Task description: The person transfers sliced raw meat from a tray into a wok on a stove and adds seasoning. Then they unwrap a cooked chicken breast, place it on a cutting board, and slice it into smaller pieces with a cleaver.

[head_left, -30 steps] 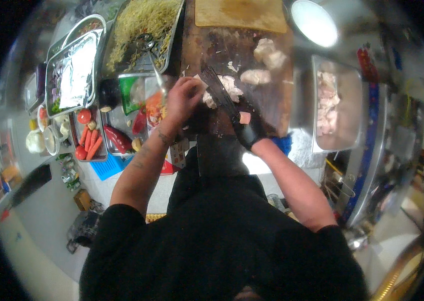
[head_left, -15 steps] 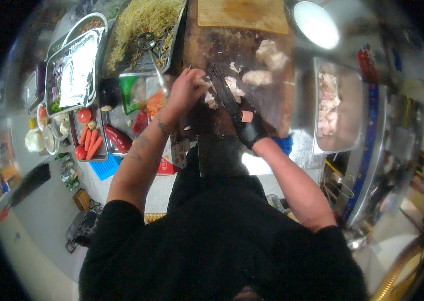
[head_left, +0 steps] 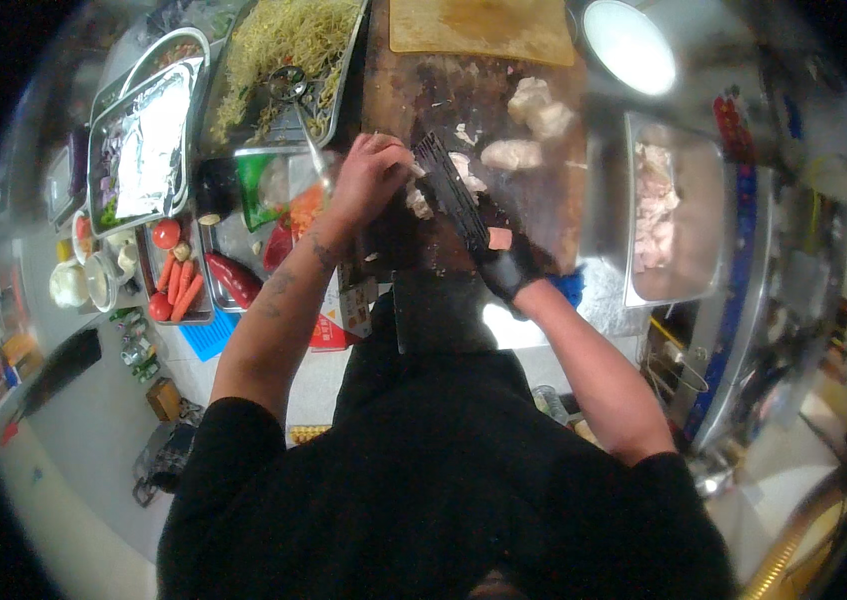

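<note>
My right hand [head_left: 505, 260], in a black glove, grips a dark-bladed kitchen knife [head_left: 451, 190] whose blade slants up and to the left. My bare left hand [head_left: 373, 180] is beside the blade's left face, fingers curled and pressed on a small piece of pale raw meat [head_left: 416, 171]. Cut meat bits [head_left: 418, 203] lie just below those fingers, and another pale bit [head_left: 469, 178] shows on the blade's other side. Farther right on the brown cutting board [head_left: 543, 225] lie a pale meat piece [head_left: 511, 155] and a lumpy larger one [head_left: 540, 107]. The blade's edge cannot be made out.
At right a steel tray [head_left: 688, 270] holds pale meat pieces, with a white round lid or plate [head_left: 629, 47] beyond it. Bean sprouts [head_left: 283, 40] and a ladle [head_left: 293, 90] fill a left tray. Nearer left are carrots [head_left: 183, 280], a foil-covered tray [head_left: 155, 140] and a red pepper [head_left: 233, 278].
The knife and my right hand have shifted slightly to the right. My left hand has moved slightly left of where it was.
</note>
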Demonstrator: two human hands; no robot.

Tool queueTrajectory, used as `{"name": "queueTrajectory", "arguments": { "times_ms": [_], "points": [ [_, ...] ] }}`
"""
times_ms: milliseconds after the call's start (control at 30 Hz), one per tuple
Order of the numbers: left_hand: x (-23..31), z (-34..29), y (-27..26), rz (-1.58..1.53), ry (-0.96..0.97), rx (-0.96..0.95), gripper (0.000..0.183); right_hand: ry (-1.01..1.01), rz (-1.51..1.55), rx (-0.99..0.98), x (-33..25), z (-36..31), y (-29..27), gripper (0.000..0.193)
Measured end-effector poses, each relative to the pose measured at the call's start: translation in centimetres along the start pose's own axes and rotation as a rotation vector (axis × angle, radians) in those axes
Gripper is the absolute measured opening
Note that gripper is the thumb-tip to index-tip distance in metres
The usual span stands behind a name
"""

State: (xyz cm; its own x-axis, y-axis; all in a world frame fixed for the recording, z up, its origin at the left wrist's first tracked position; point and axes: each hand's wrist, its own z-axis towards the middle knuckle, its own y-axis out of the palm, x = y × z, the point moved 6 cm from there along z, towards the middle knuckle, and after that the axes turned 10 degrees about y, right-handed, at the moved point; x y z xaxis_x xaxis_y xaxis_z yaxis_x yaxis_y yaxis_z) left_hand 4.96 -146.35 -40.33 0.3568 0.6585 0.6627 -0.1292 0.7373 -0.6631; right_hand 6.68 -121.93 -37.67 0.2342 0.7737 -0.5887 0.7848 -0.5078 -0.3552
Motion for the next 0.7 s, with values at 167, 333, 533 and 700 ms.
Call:
{"name": "queueTrajectory", "arguments": {
  "times_ms": [167,333,533,700],
  "points": [
    [0.5,0.1,-0.6,-0.049,-0.06,-0.013,0.013,-0.148,0.146,0.023,-1.2,-0.9,-0.5,0.028],
    [0.7,0.1,-0.6,-0.04,-0.001,-0.006,0.013,-0.067,0.074,-0.002,-1.8,-1.3,-0.6,0.025],
    [1.0,0.5,-0.6,-0.048,0.024,-0.008,0.014,-0.034,0.138,-0.011,-2.4,-2.0,-1.0,0.022],
    [1.3,0.9,-0.6,-0.055,0.041,-0.067,0.015,-0.114,0.041,0.029,-1.7,-0.7,-0.6,0.023]
  ]
}}
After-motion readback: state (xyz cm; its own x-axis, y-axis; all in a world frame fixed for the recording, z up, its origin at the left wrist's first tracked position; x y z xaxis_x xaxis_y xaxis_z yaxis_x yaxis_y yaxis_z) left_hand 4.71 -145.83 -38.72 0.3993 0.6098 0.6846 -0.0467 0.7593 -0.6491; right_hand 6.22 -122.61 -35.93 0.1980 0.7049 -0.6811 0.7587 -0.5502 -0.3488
